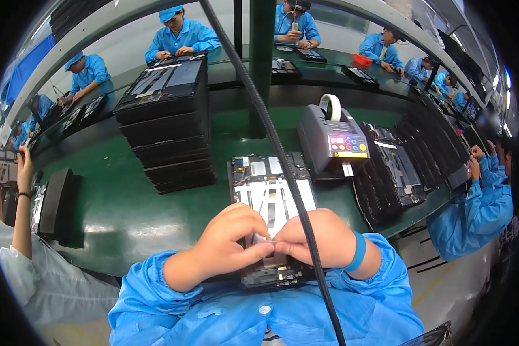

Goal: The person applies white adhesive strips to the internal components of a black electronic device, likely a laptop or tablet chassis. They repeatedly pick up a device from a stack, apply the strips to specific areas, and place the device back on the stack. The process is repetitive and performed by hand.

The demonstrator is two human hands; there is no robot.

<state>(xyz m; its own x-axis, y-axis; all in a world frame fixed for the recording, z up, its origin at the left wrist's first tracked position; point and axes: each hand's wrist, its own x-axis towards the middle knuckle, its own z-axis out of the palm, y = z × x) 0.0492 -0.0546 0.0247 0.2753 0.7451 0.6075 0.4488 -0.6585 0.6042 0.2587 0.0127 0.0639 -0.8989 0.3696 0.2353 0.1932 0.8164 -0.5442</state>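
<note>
An opened flat electronic device, tablet-like (245, 190), lies on the green bench in front of me. White strips cover its middle, and small circuit parts show at its near and far ends. Above its near half my left hand (228, 245) and my right hand (311, 236) meet, thumbs and fingertips pinched together. Between the fingertips shows a small whitish piece (270, 240), too small to name. A blue band circles my right wrist. A dark braided cable (265, 118) hangs across the view, in front of the device and my right hand.
A grey tape dispenser (334, 138) with a roll on top stands beyond the device, to the right. A tall stack of black trays (167, 127) rises at left; more black trays (421, 150) stand at right. Co-workers in blue sit across the bench and at both sides.
</note>
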